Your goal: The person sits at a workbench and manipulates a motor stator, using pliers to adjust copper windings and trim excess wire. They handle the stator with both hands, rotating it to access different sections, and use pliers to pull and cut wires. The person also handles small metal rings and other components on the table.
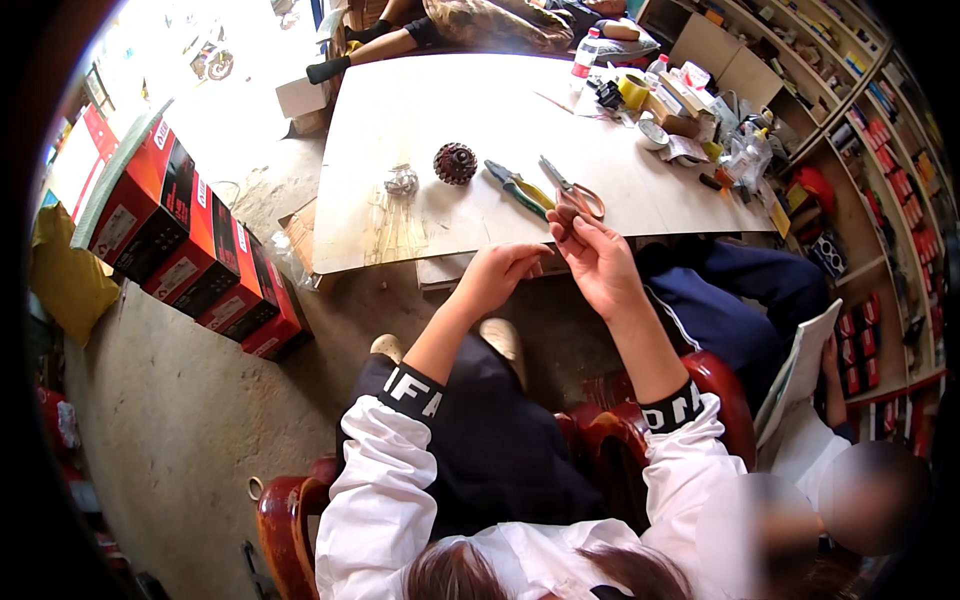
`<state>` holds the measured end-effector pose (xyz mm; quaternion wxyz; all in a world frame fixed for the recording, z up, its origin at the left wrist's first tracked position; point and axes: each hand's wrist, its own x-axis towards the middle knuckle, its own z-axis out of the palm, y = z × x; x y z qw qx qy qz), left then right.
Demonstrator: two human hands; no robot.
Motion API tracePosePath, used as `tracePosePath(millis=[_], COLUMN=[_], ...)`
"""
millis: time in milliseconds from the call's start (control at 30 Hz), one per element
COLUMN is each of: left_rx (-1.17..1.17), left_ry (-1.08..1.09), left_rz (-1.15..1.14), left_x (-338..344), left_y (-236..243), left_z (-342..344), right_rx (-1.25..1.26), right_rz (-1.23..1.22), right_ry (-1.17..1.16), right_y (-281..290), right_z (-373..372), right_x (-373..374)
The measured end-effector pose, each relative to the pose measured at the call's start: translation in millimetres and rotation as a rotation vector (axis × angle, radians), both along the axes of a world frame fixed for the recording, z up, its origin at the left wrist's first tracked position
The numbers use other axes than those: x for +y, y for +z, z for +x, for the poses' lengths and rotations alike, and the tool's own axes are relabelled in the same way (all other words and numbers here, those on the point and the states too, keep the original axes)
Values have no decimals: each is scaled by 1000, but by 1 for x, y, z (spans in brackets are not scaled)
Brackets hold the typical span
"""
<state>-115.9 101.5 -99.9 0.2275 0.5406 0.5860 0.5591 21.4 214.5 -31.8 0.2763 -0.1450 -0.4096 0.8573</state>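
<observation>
Both my hands are raised just off the near edge of the white table (480, 110), fingertips facing each other. My left hand (497, 280) has its fingers bent and pressed together; whatever it pinches is too small to make out. The thumb and fingers of my right hand (603, 262) meet in a pinch, their contents also unclear. Beyond the right fingertips lie scissors with orange handles (575, 192) and pliers with green and yellow grips (520, 188). Left of these sit a dark brown, knobbly round object (455, 163), a small silvery clump (401, 181) and thin yellowish strands (392, 228).
Red and black boxes (205, 250) are stacked at the left. A bottle (584, 60), yellow tape roll (633, 91) and plastic bags (745, 155) crowd the table's right end. One person sits close at my right; another lies behind the table. Shelves (860, 130) line the right.
</observation>
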Motion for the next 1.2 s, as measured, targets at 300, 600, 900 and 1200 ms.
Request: tracePosePath(millis=[300,600,900,1200], left_rx=[206,408,325,314], left_ry=[128,160,267,207], left_rz=[-42,-100,35,30], left_x=[61,84,69,57], left_y=[-8,1,-19,-25], left_z=[-23,-15,-37,-67], right_rx=[-551,-755,-81,-101], right_rz=[577,956,60,63], right_ry=[476,-96,-195,67], right_y=[0,-64,-41,-24], right_z=[23,-4,-53,-51], right_x=[51,80,61,56])
